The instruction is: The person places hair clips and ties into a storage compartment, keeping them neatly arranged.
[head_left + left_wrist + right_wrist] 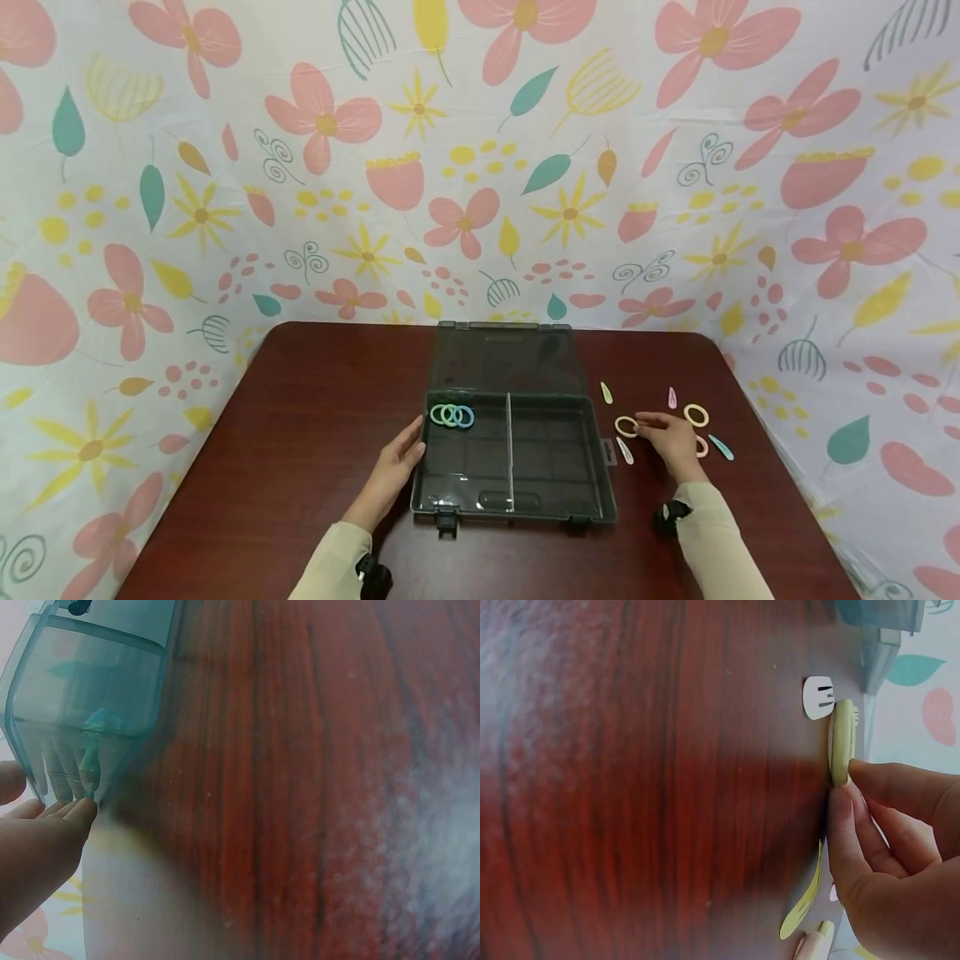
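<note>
Between the thumb and fingers of my right hand (667,441) is a pale yellow hair tie (841,742), held on edge just right of the box in the right wrist view. My left hand (392,475) touches the outside of the left wall of a dark see-through plastic box (416,492), its fingers against the wall in the left wrist view. Several green and blue hair ties (467,409) lie overlapping in the box's back left corner. A white snap hair clip (817,697) lies close to the held hair tie.
The box's lid (506,358) stands raised at the back, and a pale divider (509,454) splits the inside. Right of the box lie a yellow-green clip (606,392), a pink clip (672,397), a blue clip (721,447), a cream hair tie (706,416) and a pink hair tie (705,448).
</note>
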{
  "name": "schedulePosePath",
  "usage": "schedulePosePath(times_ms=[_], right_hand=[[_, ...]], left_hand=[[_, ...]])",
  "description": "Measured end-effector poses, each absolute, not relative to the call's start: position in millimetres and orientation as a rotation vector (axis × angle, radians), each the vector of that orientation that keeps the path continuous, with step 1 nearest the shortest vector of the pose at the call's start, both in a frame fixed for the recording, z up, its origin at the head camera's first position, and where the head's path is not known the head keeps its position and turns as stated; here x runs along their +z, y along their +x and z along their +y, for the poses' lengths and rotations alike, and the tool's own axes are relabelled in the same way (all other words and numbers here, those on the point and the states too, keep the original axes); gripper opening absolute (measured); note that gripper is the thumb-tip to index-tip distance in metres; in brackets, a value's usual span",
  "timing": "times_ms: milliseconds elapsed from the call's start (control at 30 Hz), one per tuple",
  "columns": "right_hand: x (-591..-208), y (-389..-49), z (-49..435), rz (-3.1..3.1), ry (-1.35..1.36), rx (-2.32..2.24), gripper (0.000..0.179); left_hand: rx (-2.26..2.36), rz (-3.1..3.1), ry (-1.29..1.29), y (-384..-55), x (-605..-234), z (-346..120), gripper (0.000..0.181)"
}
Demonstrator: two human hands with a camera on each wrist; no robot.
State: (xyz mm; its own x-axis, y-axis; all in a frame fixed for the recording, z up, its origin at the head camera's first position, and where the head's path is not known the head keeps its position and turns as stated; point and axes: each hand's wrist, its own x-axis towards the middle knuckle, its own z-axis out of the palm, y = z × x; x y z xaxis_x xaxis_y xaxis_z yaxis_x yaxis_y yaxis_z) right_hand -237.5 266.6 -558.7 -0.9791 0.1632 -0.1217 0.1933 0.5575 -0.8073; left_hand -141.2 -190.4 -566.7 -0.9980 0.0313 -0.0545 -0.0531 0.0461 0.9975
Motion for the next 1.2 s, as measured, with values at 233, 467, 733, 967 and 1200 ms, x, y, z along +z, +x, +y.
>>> schedulePosePath(times_ms=[233,467,733,967,1200], right_hand=[[-560,-238,266,2.761,0.33,-1.418,0.03],[-560,-240,266,2.783,0.338,-1.405,0.026],[-555,-241,267,2.706,0.383,-1.544,0.03],[-535,-243,264,2.577,0.423,-1.744,0.038],[-518,-243,258,2.542,0.317,-1.842,0.043]], left_hand=[[2.115,2.223,-0.036,-141,-568,-191,0.054],[2.099,2.23,-0.029,-140,-567,-191,0.055],[2.108,2.228,-0.037,-141,-566,-191,0.054],[2.109,2.233,-0.033,-140,-568,-191,0.054],[2.087,2.242,-0.046,-141,-569,-191,0.054]])
